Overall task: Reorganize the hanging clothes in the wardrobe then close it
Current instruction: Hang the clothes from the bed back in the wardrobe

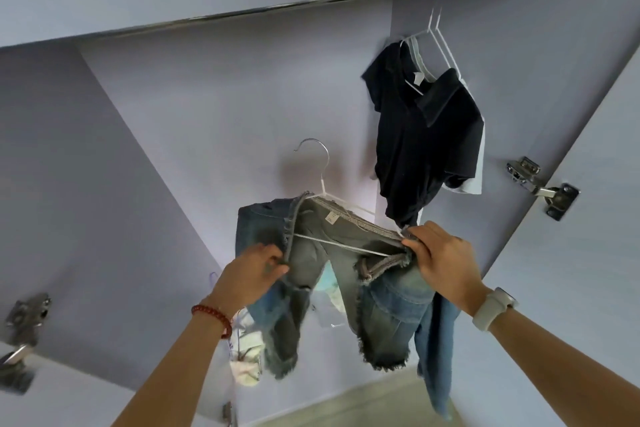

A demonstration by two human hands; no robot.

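Currently held off the rail: frayed denim garment (346, 274) on a white wire hanger (329, 211), hook free and pointing up toward the rail (277, 7) along the wardrobe's top edge. Left hand (249, 274) grips the left side of the denim, fingers curled round the fabric; right hand (440, 260) pinches the right end of hanger and fabric. Hanger's long axis roughly left-right between both hands, slightly lower on the right. Rail above and behind the hook, well apart. Black polo shirt (426, 135) and another hanger hung at the rail's right end, near the right hand's side. Left stretch of rail bare. Probably needs a lift up and back, either hand equally near.
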